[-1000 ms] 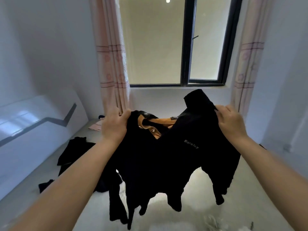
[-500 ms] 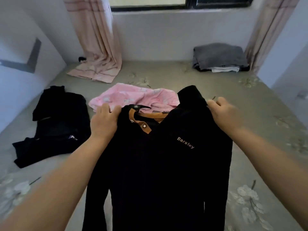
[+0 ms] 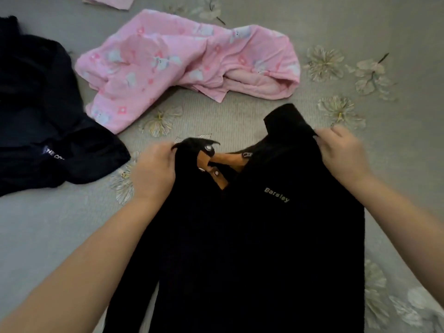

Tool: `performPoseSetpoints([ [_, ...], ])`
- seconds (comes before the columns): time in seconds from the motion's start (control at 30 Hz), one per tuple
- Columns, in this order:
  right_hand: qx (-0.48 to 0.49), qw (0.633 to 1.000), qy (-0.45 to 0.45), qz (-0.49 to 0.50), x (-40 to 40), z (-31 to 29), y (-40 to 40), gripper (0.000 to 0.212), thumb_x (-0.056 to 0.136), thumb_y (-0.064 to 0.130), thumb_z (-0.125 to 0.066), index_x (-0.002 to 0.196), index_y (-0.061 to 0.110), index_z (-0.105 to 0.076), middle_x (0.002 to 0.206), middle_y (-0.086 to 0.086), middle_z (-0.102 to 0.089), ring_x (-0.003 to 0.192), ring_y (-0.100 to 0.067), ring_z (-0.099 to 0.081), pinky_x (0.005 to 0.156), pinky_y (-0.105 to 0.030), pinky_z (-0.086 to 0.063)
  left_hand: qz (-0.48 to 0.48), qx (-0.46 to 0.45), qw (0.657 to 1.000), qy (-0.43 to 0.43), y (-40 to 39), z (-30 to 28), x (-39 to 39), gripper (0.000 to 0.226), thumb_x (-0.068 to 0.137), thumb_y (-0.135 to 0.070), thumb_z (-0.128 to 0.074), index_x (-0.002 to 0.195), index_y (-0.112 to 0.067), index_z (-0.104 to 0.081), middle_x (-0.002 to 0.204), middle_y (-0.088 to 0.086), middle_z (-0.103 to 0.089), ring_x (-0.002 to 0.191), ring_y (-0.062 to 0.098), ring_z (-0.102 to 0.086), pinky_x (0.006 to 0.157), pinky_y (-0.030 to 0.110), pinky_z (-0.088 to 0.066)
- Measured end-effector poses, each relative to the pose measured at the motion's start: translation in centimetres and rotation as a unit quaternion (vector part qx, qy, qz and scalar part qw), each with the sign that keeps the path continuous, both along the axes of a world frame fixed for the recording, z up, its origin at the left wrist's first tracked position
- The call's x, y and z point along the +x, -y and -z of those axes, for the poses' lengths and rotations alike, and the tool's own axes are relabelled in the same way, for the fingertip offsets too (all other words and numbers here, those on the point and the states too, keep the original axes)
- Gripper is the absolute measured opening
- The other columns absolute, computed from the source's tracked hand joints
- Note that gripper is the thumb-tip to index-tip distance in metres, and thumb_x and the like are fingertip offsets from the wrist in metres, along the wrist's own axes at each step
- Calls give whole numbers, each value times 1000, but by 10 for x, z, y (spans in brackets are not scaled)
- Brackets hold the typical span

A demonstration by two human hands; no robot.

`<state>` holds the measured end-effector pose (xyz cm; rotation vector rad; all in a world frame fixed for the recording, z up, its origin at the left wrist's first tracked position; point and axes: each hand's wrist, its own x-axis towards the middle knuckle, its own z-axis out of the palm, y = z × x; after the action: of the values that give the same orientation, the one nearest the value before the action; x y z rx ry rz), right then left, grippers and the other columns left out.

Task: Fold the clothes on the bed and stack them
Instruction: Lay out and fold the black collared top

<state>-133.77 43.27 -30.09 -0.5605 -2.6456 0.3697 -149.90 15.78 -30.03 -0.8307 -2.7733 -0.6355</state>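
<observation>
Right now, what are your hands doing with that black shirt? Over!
Left hand and right hand both grip the black shirt at its shoulders. Shirt spread front-up, not folded. Pink garment and dark garment lie unfolded on the bed beyond.

Black shirt showing tan collar lining and pale lettering. Beyond it, pink garment showing white-and-red print. To its left, dark navy garment. Grey bedsheet showing pale flowers.

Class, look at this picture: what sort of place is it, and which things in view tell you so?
Probably a bedroom: a grey flower-patterned bedsheet covers the surface, with loose clothes on it, a pink printed garment and a dark garment.
</observation>
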Motion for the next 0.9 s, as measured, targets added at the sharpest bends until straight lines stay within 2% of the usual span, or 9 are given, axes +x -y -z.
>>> performPoseSetpoints([
  [0.1, 53, 997, -50, 8, -27, -1, -20, 28, 84, 12, -49, 86, -9, -66, 64, -29, -51, 46, -40, -53, 43, -35, -44, 7, 76, 993, -93, -17, 0, -32, 28, 86, -12, -43, 87, 12, -58, 74, 32, -59, 64, 45, -59, 57, 38, -33],
  [0.17, 43, 998, -17, 49, -44, 10, -32, 28, 88, 13, -49, 95, -8, -65, 74, -31, -53, 58, -43, -55, 49, -40, -44, -3, 84, 993, -82, -29, 13, -54, 30, 86, -11, -42, 90, 15, -56, 78, 35, -58, 70, 48, -58, 62, 38, -26],
  [0.3, 13, 971, 196, 134, -63, 55, -33, 48, 92, 22, -50, 137, 8, -38, 120, -25, -46, 110, -38, -44, 86, -46, -35, -39, -95, 993, 52, -50, 62, -67, 43, 90, -15, -48, 127, 6, -42, 126, 31, -42, 118, 41, -39, 95, 42, -23],
  [0.37, -3, 962, 237, 132, -53, 76, -13, 55, 92, 26, -49, 141, 9, -30, 135, -21, -38, 123, -34, -35, 94, -46, -29, -16, -151, 984, 98, -49, 83, -47, 51, 90, -17, -49, 136, -1, -34, 144, 25, -25, 136, 36, -19, 107, 43, -16],
  [0.5, -44, 961, 225, 155, 6, 96, 41, 57, 90, 29, -52, 139, 6, -35, 143, -21, -34, 135, -35, -24, 105, -52, -20, 103, -134, 982, 88, -33, 104, 22, 44, 86, -13, -55, 125, 8, -49, 136, 31, -40, 130, 46, -31, 103, 55, -29],
  [0.6, -80, 944, 225, 226, 61, 98, 70, 66, 85, 31, -61, 137, 0, -36, 141, -26, -34, 133, -41, -27, 104, -58, -20, 153, -154, 972, 87, -15, 113, 75, 48, 84, -27, -53, 118, 7, -55, 127, 30, -50, 120, 47, -44, 94, 59, -35],
  [0.67, -122, 912, 256, 297, 88, 99, 81, 70, 81, 34, -65, 135, -2, -37, 133, -27, -42, 124, -41, -38, 100, -55, -28, 175, -197, 958, 109, -3, 119, 107, 56, 77, -31, -69, 117, 6, -56, 126, 29, -52, 118, 46, -47, 91, 62, -34],
  [0.77, -190, 868, 302, 346, 116, 105, 86, 44, 88, 26, -58, 120, -2, -49, 106, -25, -61, 101, -39, -55, 92, -45, -35, 183, -249, 936, 166, 12, 124, 144, 68, 64, -30, -81, 117, 5, -58, 125, 29, -52, 116, 46, -49, 88, 64, -34],
  [0.9, -212, 885, 256, 326, 136, 98, 61, 21, 93, 10, -47, 102, -8, -55, 92, -31, -62, 88, -42, -58, 69, -37, -35, 166, -262, 930, 198, 18, 122, 162, 66, 66, -25, -81, 119, 5, -56, 127, 30, -51, 117, 48, -46, 89, 69, -26],
])
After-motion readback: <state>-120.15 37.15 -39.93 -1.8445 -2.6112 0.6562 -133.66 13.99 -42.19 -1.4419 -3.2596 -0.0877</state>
